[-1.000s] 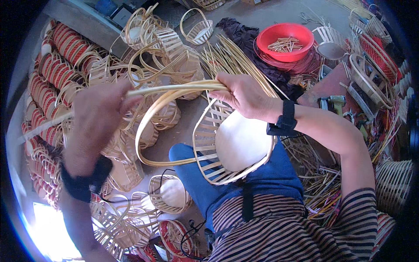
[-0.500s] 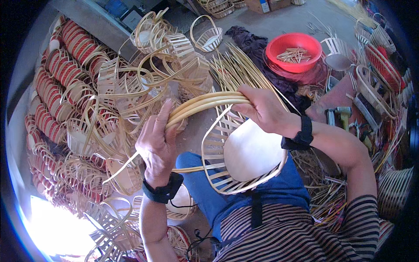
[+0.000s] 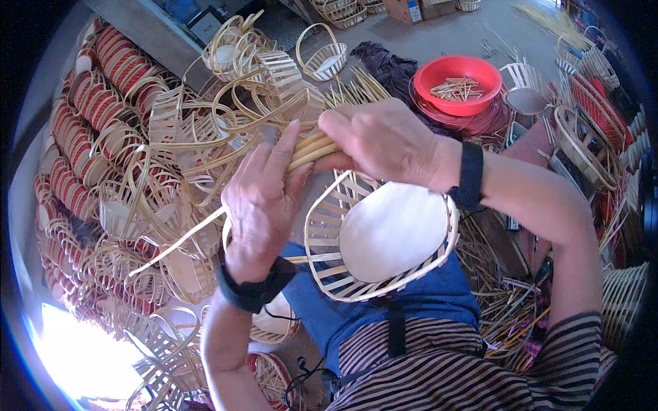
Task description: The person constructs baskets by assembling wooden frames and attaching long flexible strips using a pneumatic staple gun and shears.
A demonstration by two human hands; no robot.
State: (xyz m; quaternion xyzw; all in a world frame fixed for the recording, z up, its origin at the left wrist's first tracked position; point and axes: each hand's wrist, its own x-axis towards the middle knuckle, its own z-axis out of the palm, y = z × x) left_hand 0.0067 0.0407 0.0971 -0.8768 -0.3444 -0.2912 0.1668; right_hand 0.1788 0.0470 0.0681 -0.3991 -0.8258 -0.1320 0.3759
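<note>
The left hand [image 3: 262, 202] and right hand [image 3: 385, 144] clamp their grip on bent cane [image 3: 314, 151]; at their five o'clock, a slatted basket [image 3: 391, 236] rests on the lap [image 3: 312, 305].

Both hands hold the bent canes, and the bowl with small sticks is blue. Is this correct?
The bowl is red, not blue, as the head view shows. The left hand and right hand do hold the bent canes, and the bowl has small sticks in it.
</note>
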